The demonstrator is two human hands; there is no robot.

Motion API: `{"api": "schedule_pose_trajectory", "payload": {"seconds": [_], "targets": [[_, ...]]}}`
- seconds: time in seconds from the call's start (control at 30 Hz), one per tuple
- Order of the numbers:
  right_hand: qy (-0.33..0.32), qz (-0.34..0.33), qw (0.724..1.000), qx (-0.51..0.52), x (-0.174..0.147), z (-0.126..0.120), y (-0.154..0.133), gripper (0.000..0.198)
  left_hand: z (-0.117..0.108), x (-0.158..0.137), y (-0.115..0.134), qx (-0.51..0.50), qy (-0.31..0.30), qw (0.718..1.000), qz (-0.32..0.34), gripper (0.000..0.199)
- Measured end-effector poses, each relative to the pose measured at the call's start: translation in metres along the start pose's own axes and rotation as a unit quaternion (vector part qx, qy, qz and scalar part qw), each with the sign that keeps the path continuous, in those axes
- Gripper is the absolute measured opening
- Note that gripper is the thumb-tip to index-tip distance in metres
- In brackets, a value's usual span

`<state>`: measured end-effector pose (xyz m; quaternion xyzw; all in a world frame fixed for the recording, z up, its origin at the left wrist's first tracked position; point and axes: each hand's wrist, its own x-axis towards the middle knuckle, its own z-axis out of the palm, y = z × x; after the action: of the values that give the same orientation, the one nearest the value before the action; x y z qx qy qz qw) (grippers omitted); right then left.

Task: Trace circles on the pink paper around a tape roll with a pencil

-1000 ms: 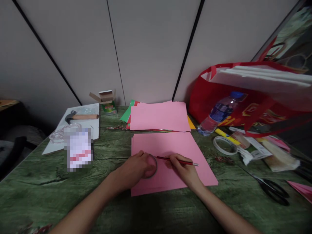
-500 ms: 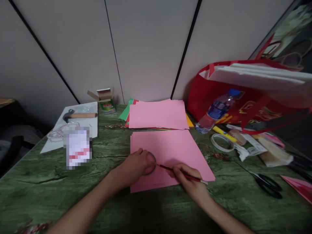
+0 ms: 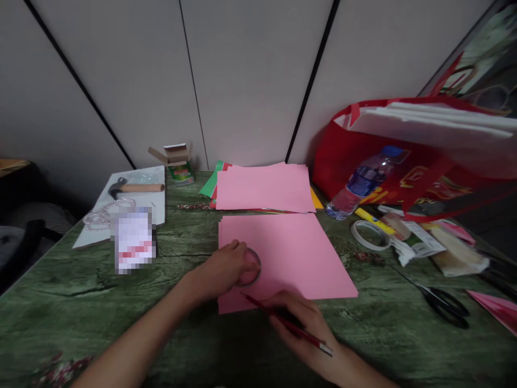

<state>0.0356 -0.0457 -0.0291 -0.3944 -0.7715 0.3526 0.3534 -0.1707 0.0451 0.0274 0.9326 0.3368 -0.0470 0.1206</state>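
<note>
- View: single, head-worn, looking from above the near side of the table (image 3: 181,345).
- Facing: forward and down; wall (image 3: 250,81) across the upper frame, tabletop across the lower.
- Range: close; forearms (image 3: 149,328) enter at the bottom edge, left hand (image 3: 226,267) and right hand (image 3: 307,315) below centre.
- Field: wide.

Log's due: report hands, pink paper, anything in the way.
Left hand touching round, dark-rimmed object on near pink paper stack. Right hand holds slim red pencil, tip over stack's near-left part. Black-handled metal scissors right of stack, out of the way.
</note>
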Motion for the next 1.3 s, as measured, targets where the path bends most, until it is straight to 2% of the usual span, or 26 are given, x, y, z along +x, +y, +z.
{"api": "schedule_pose_trajectory", "payload": {"seconds": [0.27,0.5,0.7,0.93,1.07,1.3], "targets": [[-0.013,-0.037,0.999,0.000,0.006,0.001,0.000,0.022,0.003,0.000,0.000,0.021,0.002,1.000,0.003,0.039],[-0.021,-0.023,0.999,-0.039,0.000,-0.006,0.003,0.022,0.002,0.000,0.000,0.019,-0.005,1.000,0.004,0.037],[0.011,-0.017,0.998,-0.058,-0.001,-0.014,0.005,0.019,0.002,0.000,0.000,0.013,-0.005,1.000,-0.005,0.045],[0.040,-0.015,0.996,-0.075,-0.002,-0.020,0.010,0.017,0.007,0.000,-0.004,0.006,0.016,1.000,0.003,0.043],[0.020,-0.029,0.996,-0.078,-0.005,-0.020,0.008,0.018,0.005,0.001,-0.006,-0.023,0.019,1.000,0.001,0.042],[-0.060,-0.070,0.992,-0.089,-0.003,-0.014,-0.007,0.034,-0.004,0.001,-0.005,-0.059,-0.004,0.998,-0.010,0.045]]}}
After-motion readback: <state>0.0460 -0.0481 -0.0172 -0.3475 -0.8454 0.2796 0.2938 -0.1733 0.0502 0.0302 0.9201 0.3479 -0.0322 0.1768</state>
